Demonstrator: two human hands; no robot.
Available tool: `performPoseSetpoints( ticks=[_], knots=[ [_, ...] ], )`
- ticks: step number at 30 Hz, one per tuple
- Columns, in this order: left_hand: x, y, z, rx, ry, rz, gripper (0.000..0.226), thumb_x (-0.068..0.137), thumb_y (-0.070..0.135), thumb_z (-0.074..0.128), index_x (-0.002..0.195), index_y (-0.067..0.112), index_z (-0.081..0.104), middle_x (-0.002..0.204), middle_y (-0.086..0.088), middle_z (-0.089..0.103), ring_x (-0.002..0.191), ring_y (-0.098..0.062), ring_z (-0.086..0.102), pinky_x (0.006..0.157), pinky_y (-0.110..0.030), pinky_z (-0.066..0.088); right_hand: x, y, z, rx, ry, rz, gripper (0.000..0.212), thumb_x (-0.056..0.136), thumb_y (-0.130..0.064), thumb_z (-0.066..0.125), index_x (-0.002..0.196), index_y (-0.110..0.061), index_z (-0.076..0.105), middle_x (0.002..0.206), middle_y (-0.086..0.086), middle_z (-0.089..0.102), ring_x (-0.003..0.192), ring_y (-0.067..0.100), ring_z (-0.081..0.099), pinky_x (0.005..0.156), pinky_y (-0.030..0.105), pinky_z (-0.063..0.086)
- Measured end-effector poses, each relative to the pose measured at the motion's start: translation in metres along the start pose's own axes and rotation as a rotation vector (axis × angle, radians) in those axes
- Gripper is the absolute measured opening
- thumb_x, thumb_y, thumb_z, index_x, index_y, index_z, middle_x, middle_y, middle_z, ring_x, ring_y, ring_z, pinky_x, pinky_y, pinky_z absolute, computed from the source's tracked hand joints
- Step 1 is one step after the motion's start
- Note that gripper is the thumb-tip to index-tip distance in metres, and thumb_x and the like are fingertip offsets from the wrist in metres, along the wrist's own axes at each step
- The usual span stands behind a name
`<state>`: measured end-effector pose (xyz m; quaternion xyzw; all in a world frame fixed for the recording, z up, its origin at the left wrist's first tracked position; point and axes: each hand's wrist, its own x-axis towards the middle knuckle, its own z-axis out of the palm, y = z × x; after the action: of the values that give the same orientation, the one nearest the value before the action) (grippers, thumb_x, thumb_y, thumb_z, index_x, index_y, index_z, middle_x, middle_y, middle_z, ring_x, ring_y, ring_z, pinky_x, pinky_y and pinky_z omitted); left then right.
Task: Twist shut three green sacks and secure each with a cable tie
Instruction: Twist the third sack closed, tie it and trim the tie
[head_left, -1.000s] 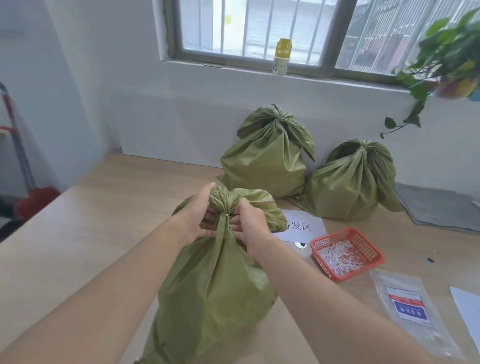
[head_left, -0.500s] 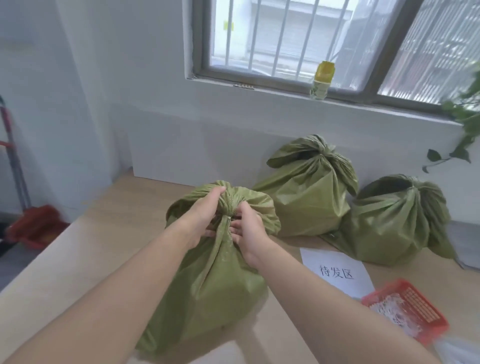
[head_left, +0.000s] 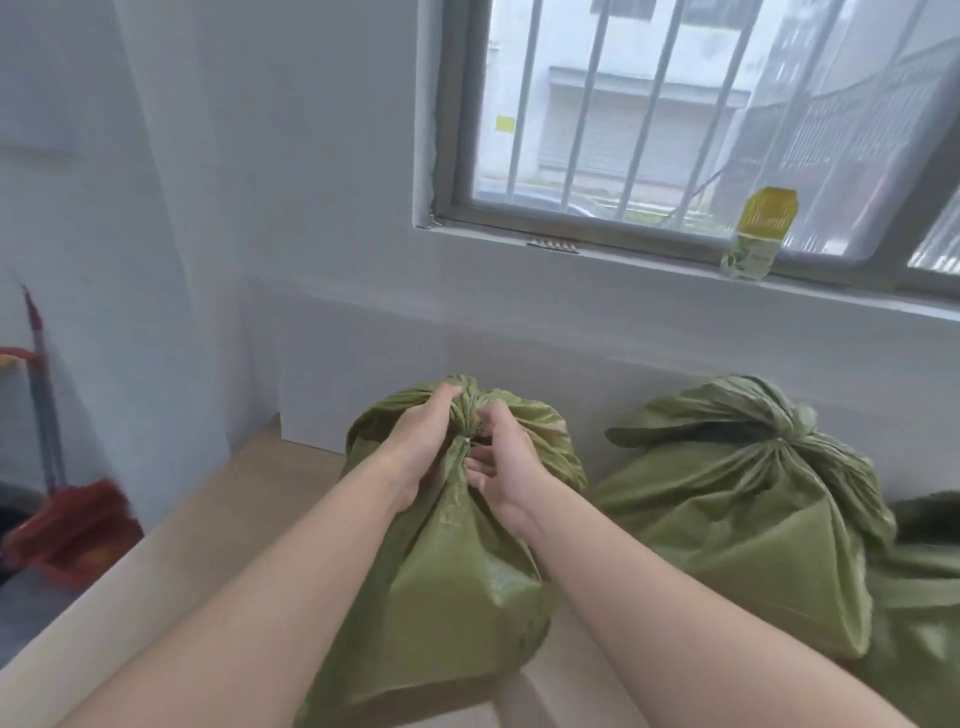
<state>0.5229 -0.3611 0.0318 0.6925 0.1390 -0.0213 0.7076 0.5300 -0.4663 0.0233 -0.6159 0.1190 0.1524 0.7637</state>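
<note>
At the far left edge of the frame a red broom (head_left: 78, 530) leaned by the wall, well clear of the work. Moving to centre frame, I had the near sack (head_left: 457, 587) standing on the wooden table (head_left: 218, 525), its mouth gathered into a twisted neck (head_left: 462, 415). My left hand (head_left: 421, 447) was wrapped round the left side of that neck, fingers curled tight into the bunched cloth. My right hand (head_left: 498, 467) sat just across from it, fingers half curled and pinching at the throat of the twist, where a small pale speck showed. It might have been the cable tie, but I could not tell; it was too small and half hidden.

I judged the step to be cinching this neck shut. To do it well I reckoned the left hand should hold the twist firm so it could not unwind, while the right drew the tie snug low on the neck, below the flared top, so the slippery woven cloth could not creep out.

Right of centre, the second sack (head_left: 737, 514) already sat gathered at its top, against the wall. At the lower right edge a third sack (head_left: 919, 597) was only partly in frame. Up on the sill, upper right, stood a yellow-capped bottle (head_left: 758, 234).
</note>
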Motion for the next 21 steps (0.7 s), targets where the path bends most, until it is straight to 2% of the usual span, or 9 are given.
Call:
performPoseSetpoints(
  ticks=[3,6,8,10,12,13,15,18,21],
  knots=[
    [0.041,0.003,0.009,0.017,0.005,0.055,0.041,0.1,0.048,0.046,0.09,0.019,0.073,0.064,0.007,0.071,0.061,-0.012,0.068,0.063,-0.028,0.048,0.04,-0.01,-0.001,0.016,0.012,-0.05,0.049,0.073,-0.05,0.061,0.108,-0.016,0.065,0.104,0.012,0.061,0.089,0.027,0.058,0.092,0.044,0.058],
    [0.074,-0.014,0.017,0.014,-0.028,0.025,0.045,0.098,0.052,0.045,0.098,0.019,0.076,0.088,0.0,0.079,0.082,-0.017,0.074,0.081,-0.034,0.056,0.076,-0.005,-0.016,0.052,0.07,-0.063,0.031,0.089,-0.045,0.058,0.1,-0.017,0.064,0.1,0.01,0.062,0.089,0.022,0.058,0.103,0.046,0.053],
    [0.091,-0.038,0.023,0.016,-0.067,-0.019,0.049,0.096,0.057,0.044,0.111,0.021,0.075,0.108,0.0,0.078,0.099,-0.017,0.072,0.099,-0.037,0.053,0.094,0.011,-0.028,0.16,0.097,-0.024,0.025,0.096,-0.039,0.056,0.104,-0.016,0.063,0.113,0.012,0.062,0.101,0.022,0.061,0.106,0.042,0.052],
    [0.1,-0.062,0.025,0.002,-0.088,-0.081,0.046,0.099,0.059,0.043,0.117,0.026,0.068,0.117,0.005,0.072,0.101,-0.008,0.065,0.096,-0.031,0.047,0.103,0.028,-0.036,0.237,0.113,0.008,0.026,0.099,-0.035,0.055,0.109,-0.013,0.062,0.125,0.013,0.06,0.114,0.025,0.059,0.104,0.037,0.047],
    [0.105,-0.081,0.024,-0.005,-0.085,-0.101,0.038,0.101,0.058,0.04,0.109,0.032,0.066,0.108,0.011,0.069,0.096,-0.002,0.062,0.085,-0.024,0.046,0.108,0.041,-0.044,0.225,0.112,0.028,0.035,0.099,-0.036,0.053,0.121,-0.01,0.064,0.131,0.014,0.059,0.121,0.026,0.055,0.108,0.037,0.042],
    [0.104,-0.088,0.023,0.011,-0.073,-0.107,0.042,0.098,0.062,0.042,0.11,0.032,0.067,0.11,0.01,0.071,0.101,-0.004,0.064,0.09,-0.024,0.047,0.106,0.045,-0.047,0.213,0.11,0.044,0.044,0.099,-0.038,0.052,0.131,-0.009,0.062,0.135,0.014,0.057,0.126,0.028,0.053,0.112,0.038,0.04],
    [0.1,-0.098,0.02,0.029,-0.028,-0.117,0.068,0.084,0.073,0.044,0.131,0.029,0.065,0.133,0.005,0.068,0.122,-0.015,0.062,0.112,-0.037,0.042,0.102,0.049,-0.051,0.168,0.104,0.058,0.051,0.098,-0.041,0.051,0.141,-0.013,0.059,0.141,0.013,0.054,0.132,0.028,0.049,0.116,0.042,0.037],
    [0.083,-0.093,0.017,0.056,0.08,-0.1,0.075,0.088,0.07,0.038,0.147,0.026,0.052,0.149,0.006,0.053,0.138,-0.02,0.048,0.121,-0.044,0.031,0.082,0.044,-0.052,0.126,0.125,0.047,0.047,0.097,-0.042,0.051,0.137,-0.02,0.061,0.142,0.005,0.054,0.132,0.024,0.049,0.113,0.042,0.039],
    [0.044,-0.068,0.023,0.032,0.066,-0.119,0.075,0.086,0.072,0.037,0.142,0.026,0.054,0.147,0.007,0.055,0.134,-0.016,0.051,0.12,-0.04,0.031,0.051,0.035,-0.049,0.104,0.145,0.055,0.044,0.095,-0.046,0.052,0.132,-0.025,0.061,0.135,0.003,0.053,0.117,0.024,0.048,0.103,0.04,0.039]
  ],
)
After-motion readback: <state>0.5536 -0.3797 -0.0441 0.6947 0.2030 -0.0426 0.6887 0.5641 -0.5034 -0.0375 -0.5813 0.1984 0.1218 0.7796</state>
